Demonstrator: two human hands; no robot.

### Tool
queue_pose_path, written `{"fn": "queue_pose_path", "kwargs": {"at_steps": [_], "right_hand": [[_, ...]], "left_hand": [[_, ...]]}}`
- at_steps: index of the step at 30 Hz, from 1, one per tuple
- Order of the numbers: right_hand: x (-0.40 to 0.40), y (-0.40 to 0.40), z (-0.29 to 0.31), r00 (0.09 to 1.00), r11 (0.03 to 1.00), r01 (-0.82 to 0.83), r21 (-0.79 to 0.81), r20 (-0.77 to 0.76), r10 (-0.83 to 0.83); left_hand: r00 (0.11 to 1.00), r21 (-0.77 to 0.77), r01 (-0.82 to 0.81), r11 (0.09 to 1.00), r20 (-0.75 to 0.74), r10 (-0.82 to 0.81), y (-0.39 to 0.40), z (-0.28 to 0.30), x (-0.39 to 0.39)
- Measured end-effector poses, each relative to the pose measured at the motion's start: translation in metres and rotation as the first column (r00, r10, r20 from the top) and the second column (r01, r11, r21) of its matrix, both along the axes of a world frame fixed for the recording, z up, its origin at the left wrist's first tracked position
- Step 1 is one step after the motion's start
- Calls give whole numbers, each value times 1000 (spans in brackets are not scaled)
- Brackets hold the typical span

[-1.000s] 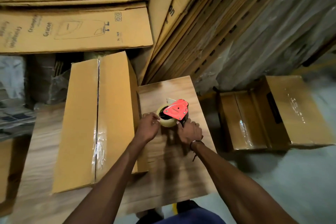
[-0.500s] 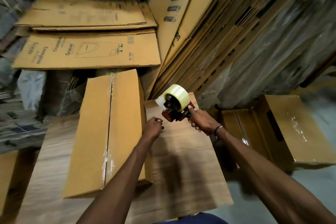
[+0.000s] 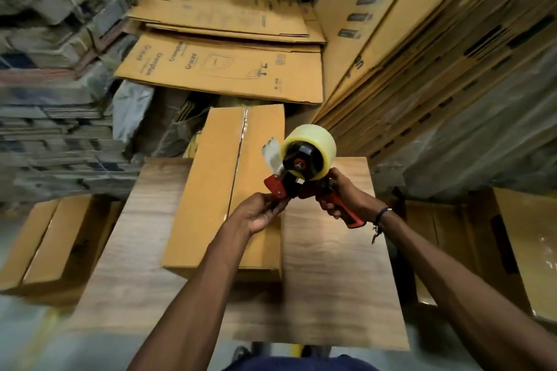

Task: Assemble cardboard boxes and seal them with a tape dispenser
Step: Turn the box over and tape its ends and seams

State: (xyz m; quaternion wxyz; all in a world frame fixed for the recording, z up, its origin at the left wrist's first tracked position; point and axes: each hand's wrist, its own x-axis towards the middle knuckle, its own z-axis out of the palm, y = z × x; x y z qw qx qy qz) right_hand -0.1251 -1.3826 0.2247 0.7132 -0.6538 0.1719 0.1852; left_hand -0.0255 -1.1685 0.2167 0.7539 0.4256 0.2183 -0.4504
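A red tape dispenser (image 3: pixel 304 178) with a pale yellow tape roll is held up in the air above the wooden table (image 3: pixel 331 265). My right hand (image 3: pixel 343 196) grips its red handle. My left hand (image 3: pixel 259 214) pinches the red front end of the dispenser, just below a loose flap of clear tape. Beneath the hands an assembled cardboard box (image 3: pixel 211 190) lies lengthwise on the table, its centre seam covered with clear tape.
Flat cardboard sheets (image 3: pixel 223 69) are stacked behind the table, and more lean at the right (image 3: pixel 422 39). Taped boxes sit on the floor at the left (image 3: pixel 51 244) and right (image 3: pixel 524 250). Bundled stacks fill the left background.
The dispenser has been lifted off the table by my right hand and raised. My left hand moved up to its front end. The view has shifted, and the box now lies under the hands.
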Motion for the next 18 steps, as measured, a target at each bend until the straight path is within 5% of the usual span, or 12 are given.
{"fn": "queue_pose_path", "kwargs": {"at_steps": [6, 10, 14, 18], "right_hand": [[14, 60, 10, 996, 998, -70, 0, 47, 70], [21, 100, 18, 990, 989, -115, -90, 66, 121], [21, 142, 18, 977, 966, -180, -184, 85, 198], [15, 185, 17, 963, 952, -175, -249, 158, 218]], "left_hand": [[961, -256, -257, 932, -171, 218, 67, -10, -2], [958, -277, -268, 923, -179, 224, 119, -12, -1], [985, -19, -162, 987, 59, 163, 156, 4, -3], [947, 300, -89, 950, 321, -12, 197, -3, -2]]}}
